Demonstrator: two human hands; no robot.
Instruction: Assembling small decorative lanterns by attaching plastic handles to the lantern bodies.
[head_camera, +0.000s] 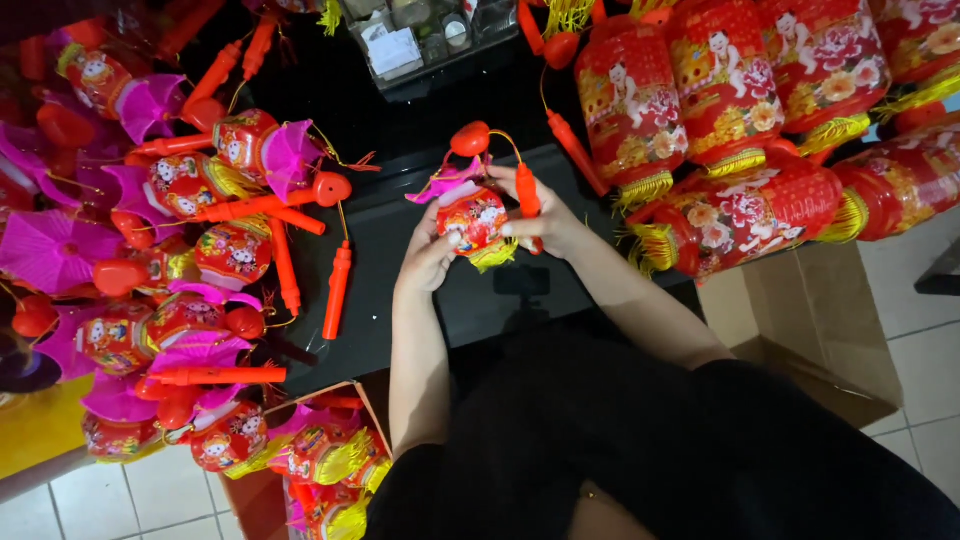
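Note:
My left hand (428, 258) and my right hand (545, 218) hold a small round red lantern (472, 218) between them above a black table (390, 260). The lantern has a yellow tassel at its lower edge and a pink paper fan at its upper left. An orange-red handle stick (528, 195) with a curved wire and a red bulb-shaped end (470, 138) rises from it, pinched by my right fingers. My left fingers press the lantern's left side.
Many small lanterns with pink fans and orange sticks (190, 260) lie piled at the left. Large red cylinder lanterns with gold fringes (740, 120) crowd the upper right. A cardboard box (330, 465) of small lanterns sits below left; another cardboard box (810, 320) stands at right. A clear plastic container (420, 40) sits at the far edge.

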